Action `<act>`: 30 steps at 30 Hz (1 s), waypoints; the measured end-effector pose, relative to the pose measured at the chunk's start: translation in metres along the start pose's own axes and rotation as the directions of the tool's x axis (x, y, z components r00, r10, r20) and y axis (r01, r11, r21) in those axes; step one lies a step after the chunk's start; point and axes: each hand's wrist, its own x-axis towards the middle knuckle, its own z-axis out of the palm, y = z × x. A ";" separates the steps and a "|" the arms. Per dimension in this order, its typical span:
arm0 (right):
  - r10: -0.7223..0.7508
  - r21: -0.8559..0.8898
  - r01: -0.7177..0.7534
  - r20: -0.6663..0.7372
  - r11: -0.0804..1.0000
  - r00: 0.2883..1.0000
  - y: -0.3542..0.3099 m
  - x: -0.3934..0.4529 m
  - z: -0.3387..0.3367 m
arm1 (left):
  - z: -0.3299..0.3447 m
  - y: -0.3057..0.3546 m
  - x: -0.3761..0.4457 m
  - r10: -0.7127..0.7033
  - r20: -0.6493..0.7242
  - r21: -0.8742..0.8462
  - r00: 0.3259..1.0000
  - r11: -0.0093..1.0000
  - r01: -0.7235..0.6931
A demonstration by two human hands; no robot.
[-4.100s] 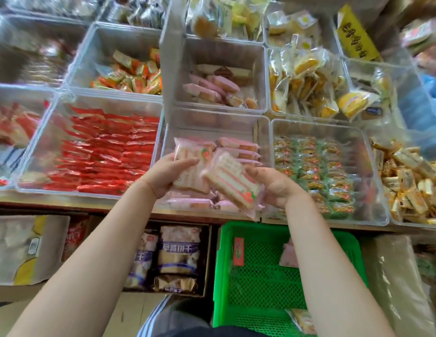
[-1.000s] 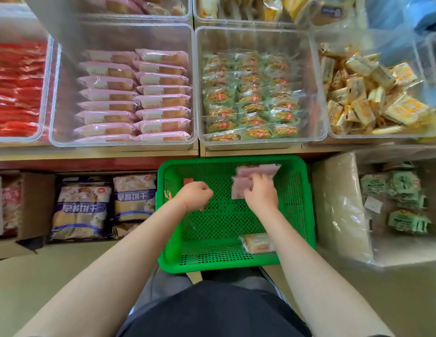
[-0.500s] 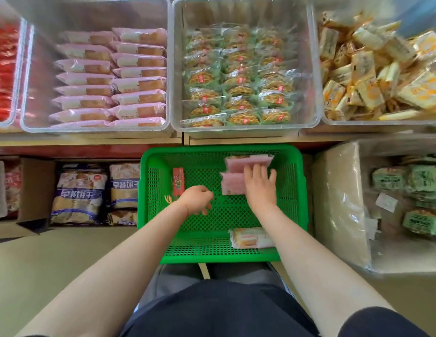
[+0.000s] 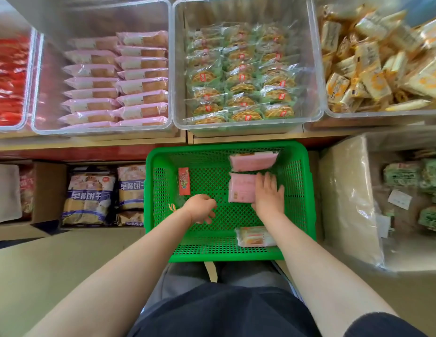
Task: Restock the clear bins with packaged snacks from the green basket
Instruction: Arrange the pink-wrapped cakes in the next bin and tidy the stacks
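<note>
The green basket stands on the floor below the shelf. Inside it lie two pink snack packs, one in the middle and one behind it at the far wall, plus a paler pack near the front. My right hand rests flat with straight fingers on the right edge of the middle pink pack. My left hand hovers over the basket floor, fingers loosely curled, holding nothing. A clear bin on the shelf holds two neat rows of pink packs.
Further clear bins hold green-wrapped pastries, yellow packs and red packs. A red tag hangs on the basket's left wall. Cardboard boxes with bagged biscuits stand left of the basket, plastic-covered stock on the right.
Four seconds ago both hands placed pink packs into the bin. They have dropped into the basket; over the last second my right hand flattened onto the middle pink pack.
</note>
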 end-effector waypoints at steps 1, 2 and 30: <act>-0.005 -0.011 0.005 -0.002 1.000 1.000 0.000 0.002 0.002 | 0.000 -0.003 0.000 -0.009 -0.002 -0.006 1.000 1.000 0.009; -0.012 -0.029 0.012 -0.003 1.000 1.000 -0.002 0.003 0.003 | 0.000 -0.006 0.001 -0.019 -0.002 -0.013 1.000 1.000 0.019; -0.180 0.573 0.117 0.054 0.811 0.982 -0.065 -0.055 -0.072 | 0.028 0.002 -0.014 0.107 -0.022 -0.659 0.994 0.746 -0.095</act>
